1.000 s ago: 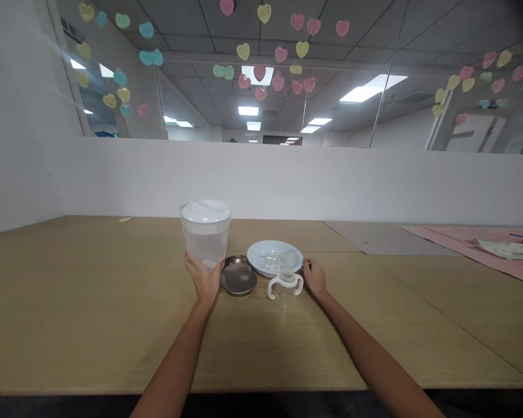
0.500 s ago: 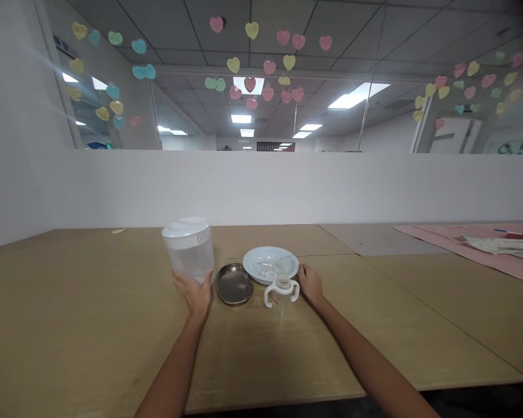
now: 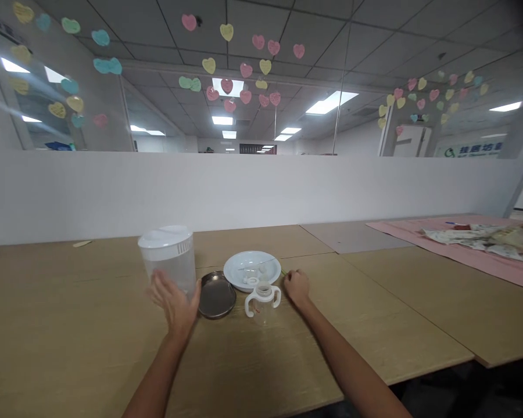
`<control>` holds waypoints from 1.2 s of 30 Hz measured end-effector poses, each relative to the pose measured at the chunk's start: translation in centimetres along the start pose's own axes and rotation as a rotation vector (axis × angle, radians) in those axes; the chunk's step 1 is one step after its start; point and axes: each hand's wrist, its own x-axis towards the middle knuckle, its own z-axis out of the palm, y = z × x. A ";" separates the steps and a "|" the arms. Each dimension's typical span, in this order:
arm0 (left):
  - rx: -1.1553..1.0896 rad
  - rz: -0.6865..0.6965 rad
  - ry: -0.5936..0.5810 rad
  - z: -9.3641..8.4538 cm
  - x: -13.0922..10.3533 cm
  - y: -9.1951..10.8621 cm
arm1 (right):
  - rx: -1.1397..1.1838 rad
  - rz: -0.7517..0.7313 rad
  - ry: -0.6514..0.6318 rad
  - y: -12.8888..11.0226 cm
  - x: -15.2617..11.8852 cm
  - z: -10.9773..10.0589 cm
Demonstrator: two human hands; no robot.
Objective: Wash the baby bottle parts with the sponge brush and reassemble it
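My left hand (image 3: 174,305) is beside the front of a clear pitcher (image 3: 169,268) with a white lid, fingers spread and blurred; I cannot tell if they touch it. At the right of a pale blue dish (image 3: 229,278), my right hand (image 3: 297,284) is closed, with a bit of a thin green thing (image 3: 283,271) showing at its fingertips. Small clear and white parts (image 3: 253,278) and a thin stick lie in the dish. In front of it stands a clear baby bottle (image 3: 264,307) without a lid, with two white handles. A round metal tray (image 3: 218,296) sits between the pitcher and bottle.
A wooden table (image 3: 226,371) spans the view, its front edge at lower right. On the far right, a pink cloth (image 3: 401,229) bears crumpled patterned cloth (image 3: 470,241). A flat wooden piece (image 3: 82,243) lies back left. A low white wall (image 3: 244,191) runs behind.
My view has turned to the right. My left hand has loosened from around the pitcher, its fingers spreading. The right hand stays by the dish, and a bit of green now shows at its fingertips.
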 end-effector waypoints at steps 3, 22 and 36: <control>-0.018 0.287 -0.077 0.5 0.2 3.2 | -0.025 -0.033 -0.015 -0.1 -0.1 0.4; 0.214 0.358 -0.710 6.9 -0.5 10.5 | 0.058 -0.025 -0.055 -0.3 0.6 2.2; 0.107 0.419 -0.710 5.3 -1.8 10.1 | 0.203 0.001 -0.060 -0.1 0.4 1.9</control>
